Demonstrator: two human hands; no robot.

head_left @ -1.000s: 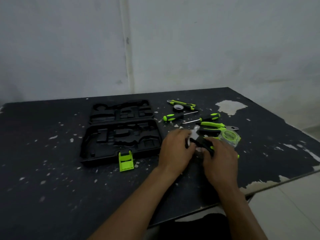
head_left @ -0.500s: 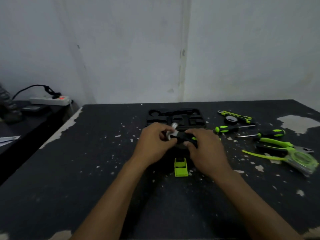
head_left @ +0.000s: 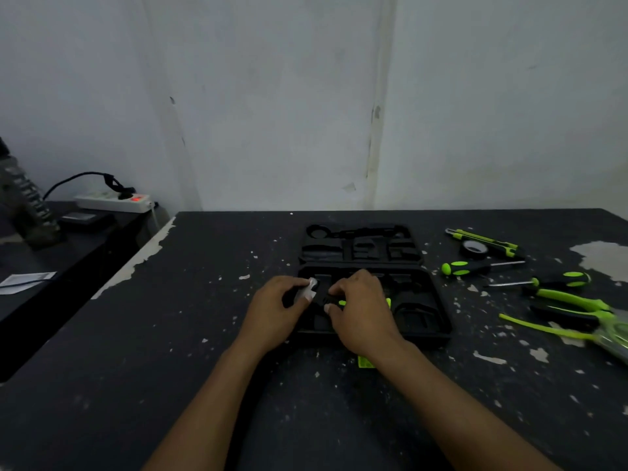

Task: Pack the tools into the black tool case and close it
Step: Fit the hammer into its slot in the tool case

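Observation:
The black tool case [head_left: 424,300] lies open on the dark table [head_left: 204,385], lid half at the back. Both hands hold one tool over its near half, a hammer [head_left: 311,289] with a silver head and a black-and-green handle. My left hand [head_left: 275,311] grips the silver head. My right hand [head_left: 363,311] covers the handle. To the right lie two green-handled screwdrivers [head_left: 475,266], [head_left: 557,280], a utility knife [head_left: 486,240], a roll of black tape [head_left: 475,248], green pliers [head_left: 571,300] and a tape measure [head_left: 615,334].
The case's green latch [head_left: 365,362] peeks out under my right wrist. A lower side table [head_left: 51,253] at left carries a white power strip [head_left: 114,201] with a cable and papers [head_left: 23,280]. A grey wall stands behind the table.
Both hands carried the hammer leftward from the tool pile to the case and lowered it onto the near half. The view swung left, so the loose tools now sit at the right.

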